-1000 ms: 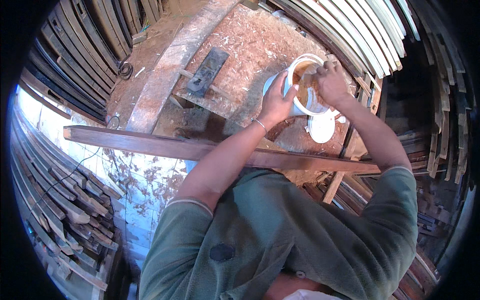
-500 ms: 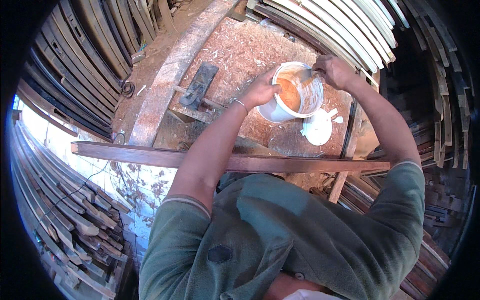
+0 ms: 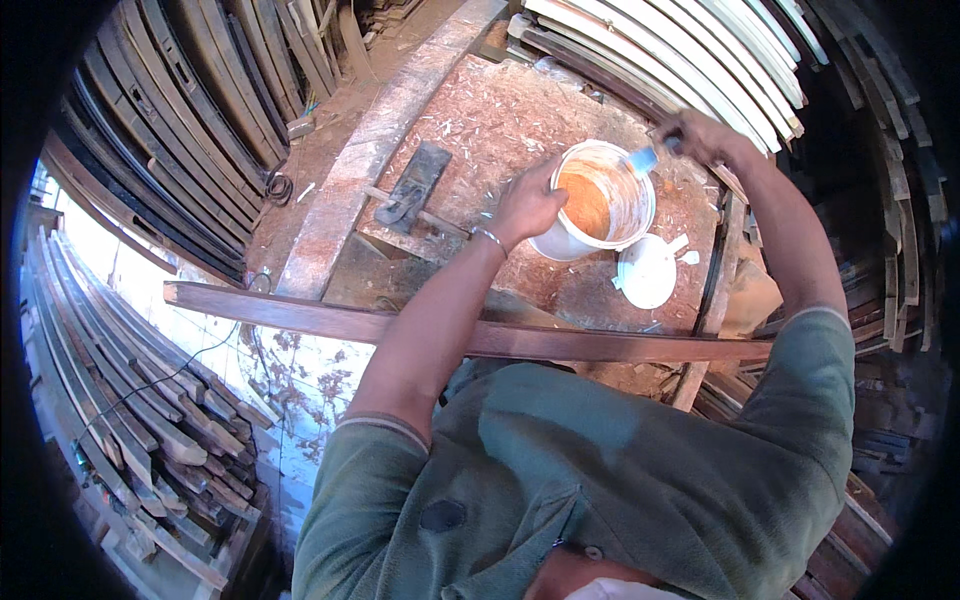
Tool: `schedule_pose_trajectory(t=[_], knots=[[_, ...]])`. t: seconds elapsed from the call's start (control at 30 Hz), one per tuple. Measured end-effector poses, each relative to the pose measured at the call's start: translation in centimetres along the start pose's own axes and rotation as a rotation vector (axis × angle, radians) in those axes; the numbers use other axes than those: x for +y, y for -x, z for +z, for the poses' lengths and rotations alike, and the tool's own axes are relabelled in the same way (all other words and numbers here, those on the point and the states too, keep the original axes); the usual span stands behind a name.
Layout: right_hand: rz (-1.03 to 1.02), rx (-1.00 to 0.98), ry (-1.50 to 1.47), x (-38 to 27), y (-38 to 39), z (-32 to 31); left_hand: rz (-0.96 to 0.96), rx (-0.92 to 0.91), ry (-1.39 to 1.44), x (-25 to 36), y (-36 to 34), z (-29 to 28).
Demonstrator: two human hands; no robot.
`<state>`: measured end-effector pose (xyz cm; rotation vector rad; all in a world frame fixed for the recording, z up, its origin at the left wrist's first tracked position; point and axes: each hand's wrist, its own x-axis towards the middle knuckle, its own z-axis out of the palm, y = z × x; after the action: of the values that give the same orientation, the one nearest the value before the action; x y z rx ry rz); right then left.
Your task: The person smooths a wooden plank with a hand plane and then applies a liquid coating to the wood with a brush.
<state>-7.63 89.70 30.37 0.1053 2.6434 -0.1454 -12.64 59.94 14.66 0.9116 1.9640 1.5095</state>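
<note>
A white plastic bucket (image 3: pixel 566 243) stands tilted toward me on the bench, with orange-brown paste or powder (image 3: pixel 586 206) inside and smears up its inner wall. My left hand (image 3: pixel 530 203) grips its left rim, thumb over the edge. In my right hand (image 3: pixel 700 138) is a putty knife (image 3: pixel 642 160). Its short flat blade shines bluish at the bucket's far right rim; most of the handle is hidden by my fingers. Beside the bucket, on the near right, lies a white round lid (image 3: pixel 648 272) with small white pieces at its edge.
A long reddish-brown wooden bar (image 3: pixel 580 343) lies across in front of me. Left of the bucket, a dark block-shaped tool (image 3: pixel 415 188) rests on the shaving-strewn bench (image 3: pixel 480 120). White-edged boards (image 3: pixel 690 60) are stacked at the far right, dark planks (image 3: pixel 190 120) at the left.
My right hand has moved up and right, drawing the putty knife from inside the bucket to its rim. My left hand keeps its grip. The whole view has shifted slightly.
</note>
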Motion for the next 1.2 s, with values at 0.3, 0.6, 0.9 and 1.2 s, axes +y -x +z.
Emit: schedule_pose_trajectory(t=[0.3,0.6,0.9,1.2], knots=[[-0.084,0.325,-0.069,-5.3,1.6,3.6,0.061,0.043,0.291,-3.1,-0.1,0.9],[0.583,0.297,-1.268,-6.8,10.7,16.3,0.010,-0.115,0.532,-1.5,0.2,0.6],[0.757,0.536,-1.363,-8.9,13.2,20.2,-0.035,-0.081,0.550,0.4,0.8,0.5],[0.659,0.861,-1.132,-9.4,14.9,21.8,-0.031,-0.050,0.564,-1.6,1.1,1.5]])
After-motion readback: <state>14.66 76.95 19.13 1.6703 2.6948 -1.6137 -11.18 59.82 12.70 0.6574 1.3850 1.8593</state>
